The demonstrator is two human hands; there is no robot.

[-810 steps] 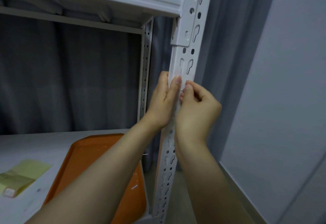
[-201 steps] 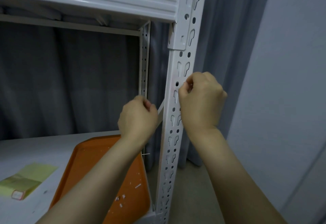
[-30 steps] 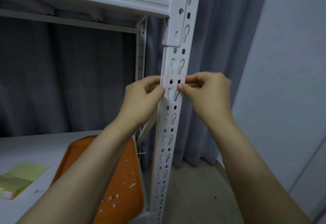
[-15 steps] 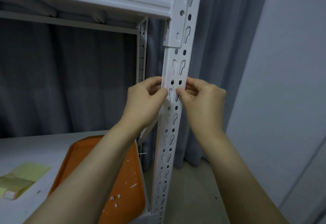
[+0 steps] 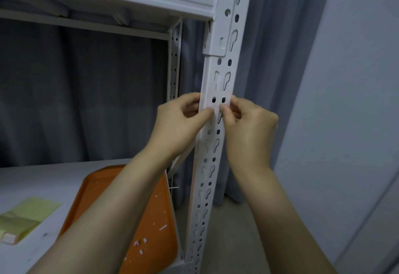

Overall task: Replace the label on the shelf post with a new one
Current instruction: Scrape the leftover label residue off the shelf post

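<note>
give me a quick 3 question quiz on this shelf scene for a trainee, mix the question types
1. True or false: the left hand and right hand both hold the label against the post.
2. The tray is: A blue, B orange, C green.
3. Fill in: white ___ lie on the tray.
Key: 1 true; 2 B; 3 scraps.
</note>
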